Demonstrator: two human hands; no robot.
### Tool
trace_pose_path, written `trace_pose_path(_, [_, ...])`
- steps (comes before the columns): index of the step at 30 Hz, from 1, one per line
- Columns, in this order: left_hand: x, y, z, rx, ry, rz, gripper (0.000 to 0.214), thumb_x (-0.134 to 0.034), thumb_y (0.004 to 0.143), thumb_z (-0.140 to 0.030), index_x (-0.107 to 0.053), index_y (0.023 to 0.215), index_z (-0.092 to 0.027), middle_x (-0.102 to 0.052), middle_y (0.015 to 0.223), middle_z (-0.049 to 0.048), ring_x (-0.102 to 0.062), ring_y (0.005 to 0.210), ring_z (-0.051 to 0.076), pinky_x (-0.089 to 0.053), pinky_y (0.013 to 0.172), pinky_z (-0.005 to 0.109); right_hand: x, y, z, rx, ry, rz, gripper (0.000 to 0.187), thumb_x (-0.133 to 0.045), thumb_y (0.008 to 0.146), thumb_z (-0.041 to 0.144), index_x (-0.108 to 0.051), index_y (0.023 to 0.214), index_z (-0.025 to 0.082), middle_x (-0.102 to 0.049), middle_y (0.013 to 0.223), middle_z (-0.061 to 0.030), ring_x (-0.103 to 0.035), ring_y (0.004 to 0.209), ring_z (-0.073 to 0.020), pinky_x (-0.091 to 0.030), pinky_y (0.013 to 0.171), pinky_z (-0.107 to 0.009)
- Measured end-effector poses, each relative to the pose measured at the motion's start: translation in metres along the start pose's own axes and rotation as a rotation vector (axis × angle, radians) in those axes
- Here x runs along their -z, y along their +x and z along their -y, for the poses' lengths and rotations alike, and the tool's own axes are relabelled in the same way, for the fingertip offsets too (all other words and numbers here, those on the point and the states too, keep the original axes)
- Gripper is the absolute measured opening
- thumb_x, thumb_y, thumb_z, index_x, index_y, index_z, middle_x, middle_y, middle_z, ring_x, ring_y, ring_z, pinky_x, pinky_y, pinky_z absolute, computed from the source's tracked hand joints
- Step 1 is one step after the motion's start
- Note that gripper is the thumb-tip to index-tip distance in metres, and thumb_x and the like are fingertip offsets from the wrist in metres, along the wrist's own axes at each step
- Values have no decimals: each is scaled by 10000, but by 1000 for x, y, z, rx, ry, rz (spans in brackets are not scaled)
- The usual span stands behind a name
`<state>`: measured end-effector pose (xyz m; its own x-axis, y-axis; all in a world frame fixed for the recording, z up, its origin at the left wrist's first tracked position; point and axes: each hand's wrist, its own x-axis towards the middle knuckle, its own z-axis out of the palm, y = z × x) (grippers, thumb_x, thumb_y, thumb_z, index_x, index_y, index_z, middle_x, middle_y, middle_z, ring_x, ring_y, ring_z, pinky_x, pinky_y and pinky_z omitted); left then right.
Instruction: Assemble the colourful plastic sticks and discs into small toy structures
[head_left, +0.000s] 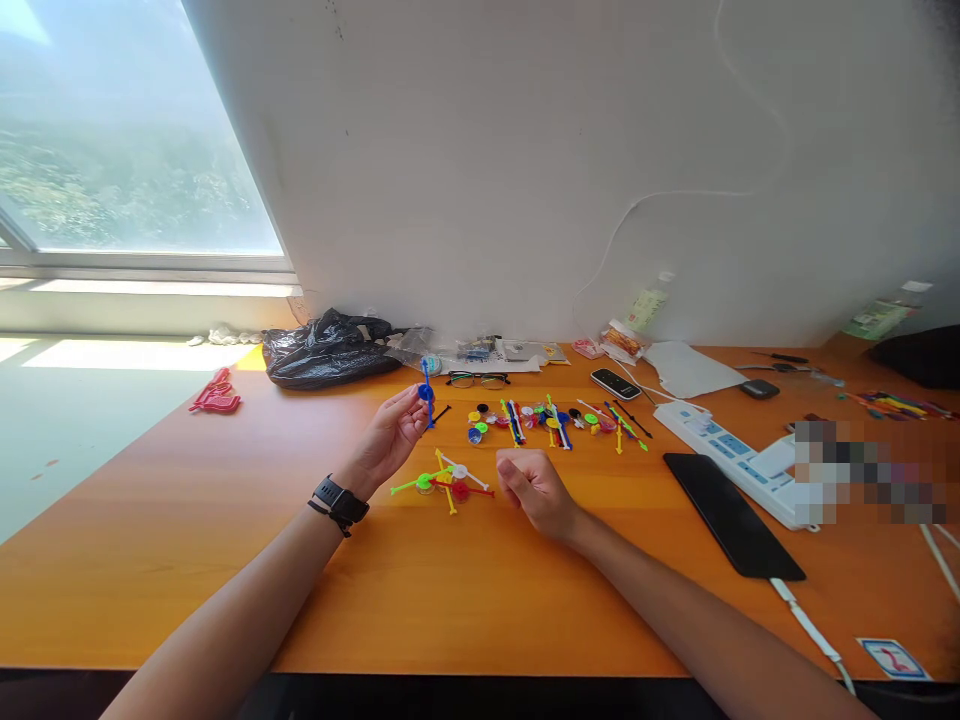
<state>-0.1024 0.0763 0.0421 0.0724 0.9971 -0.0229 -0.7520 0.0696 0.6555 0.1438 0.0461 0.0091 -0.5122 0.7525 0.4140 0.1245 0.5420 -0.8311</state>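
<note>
Between thumb and fingertips, my left hand (394, 430) grips a blue plastic arrow piece with a round disc (426, 393), raised upright over the table. My right hand (534, 488) rests as a fist on the wood; its inside is hidden, so anything held there cannot be made out. Between and just below the hands lies a small cluster of assembled arrow pieces: a green one (425, 482), a yellow one (445, 478), a white one (460, 471) and a red one (460, 491). Behind them are loose coloured sticks (514, 422) and round discs (591, 420).
A black plastic bag (326, 350) and eyeglasses (478, 380) lie at the back. Red plastic parts (216, 393) are on the left. On the right are a white power strip (731, 455), a black phone (731, 515) with a cable, and a small black-and-white device (616, 384).
</note>
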Motion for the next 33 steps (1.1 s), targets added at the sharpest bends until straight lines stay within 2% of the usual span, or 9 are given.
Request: trace_pose_path(33, [6, 2, 2, 4, 27, 36, 62, -741, 899, -101, -696, 940, -109, -717, 836, 47, -688, 685, 74, -599, 650, 123, 0, 0, -3, 6, 0, 7, 690, -411, 1071, 611, -432, 524, 191, -427, 585, 8, -407, 558, -125, -301, 578, -309])
